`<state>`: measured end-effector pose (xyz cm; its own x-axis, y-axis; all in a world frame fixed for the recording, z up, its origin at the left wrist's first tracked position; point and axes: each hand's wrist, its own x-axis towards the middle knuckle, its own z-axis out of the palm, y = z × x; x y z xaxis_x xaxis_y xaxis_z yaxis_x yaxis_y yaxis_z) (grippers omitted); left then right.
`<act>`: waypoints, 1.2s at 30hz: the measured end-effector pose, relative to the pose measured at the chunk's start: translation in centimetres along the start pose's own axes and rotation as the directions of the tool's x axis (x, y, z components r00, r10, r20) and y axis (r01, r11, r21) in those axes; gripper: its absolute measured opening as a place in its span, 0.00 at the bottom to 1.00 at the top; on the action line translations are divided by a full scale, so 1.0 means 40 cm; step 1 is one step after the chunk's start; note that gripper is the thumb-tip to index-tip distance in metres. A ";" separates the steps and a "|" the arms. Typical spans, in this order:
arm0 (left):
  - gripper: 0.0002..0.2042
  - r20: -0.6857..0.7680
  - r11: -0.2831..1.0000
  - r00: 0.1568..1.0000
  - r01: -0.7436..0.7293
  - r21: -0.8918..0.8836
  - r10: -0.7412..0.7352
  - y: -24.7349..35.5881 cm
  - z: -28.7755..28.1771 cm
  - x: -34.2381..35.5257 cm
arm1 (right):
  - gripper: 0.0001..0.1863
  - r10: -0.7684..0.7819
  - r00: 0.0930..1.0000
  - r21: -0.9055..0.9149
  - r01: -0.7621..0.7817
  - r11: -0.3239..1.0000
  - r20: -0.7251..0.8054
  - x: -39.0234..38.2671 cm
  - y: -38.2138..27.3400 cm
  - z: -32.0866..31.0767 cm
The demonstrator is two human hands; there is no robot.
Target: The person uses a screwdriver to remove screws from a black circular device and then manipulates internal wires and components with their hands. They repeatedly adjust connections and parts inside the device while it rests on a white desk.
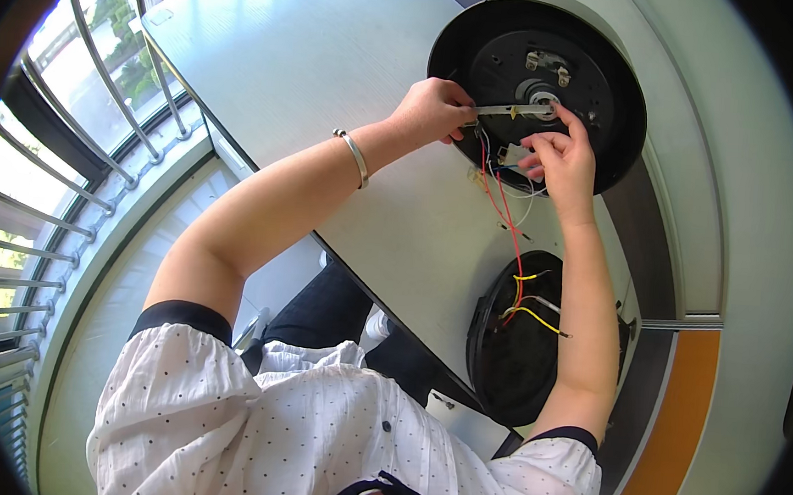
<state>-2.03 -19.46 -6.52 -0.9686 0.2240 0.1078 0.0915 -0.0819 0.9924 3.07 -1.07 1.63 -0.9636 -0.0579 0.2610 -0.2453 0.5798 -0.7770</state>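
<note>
A round black appliance housing (600, 96), like the open base of an electric cooker, lies at the far side of the table with its inside showing. Across it runs a narrow pale metal strip (498, 109), pinched at its left end by the closed fingers of my left hand (435, 112). My right hand (561, 162) is over the housing, its index fingertip at the strip's other end by a round central fitting (543, 99). The other fingers are loosely bent and apart, near a small whitish connector (513, 154). Red wires (509, 220) hang from the housing toward a black round cover (508, 361).
The cover rests nearer to me, with yellow-sleeved wires (538, 320) lying over it, partly behind my right forearm. The pale tabletop (318, 49) stretches to the left. Beyond its edge are a window with metal bars (89, 42); an orange panel (669, 423) stands at the right.
</note>
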 end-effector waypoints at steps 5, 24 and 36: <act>0.11 -0.017 1.000 1.000 -0.015 -0.001 0.015 0.005 -0.002 -0.007 | 0.22 -0.044 0.999 -0.018 0.044 0.999 -0.010 0.002 -0.005 0.008; 0.10 -0.039 0.998 0.998 0.051 -0.028 -0.052 0.022 0.003 -0.019 | 0.20 -0.079 0.996 -0.012 0.079 0.997 -0.039 0.002 -0.012 -0.013; 0.09 -0.068 0.997 0.995 0.073 0.006 -0.072 0.010 0.003 -0.011 | 0.13 -0.940 0.337 -0.917 0.389 0.088 0.052 -0.016 -0.131 -0.047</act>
<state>-1.56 -19.48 -6.18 -0.9862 0.1624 0.0318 0.0224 -0.0592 0.9980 5.17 -2.54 6.60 -0.0996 -0.6070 0.7884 -0.2993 0.7739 0.5581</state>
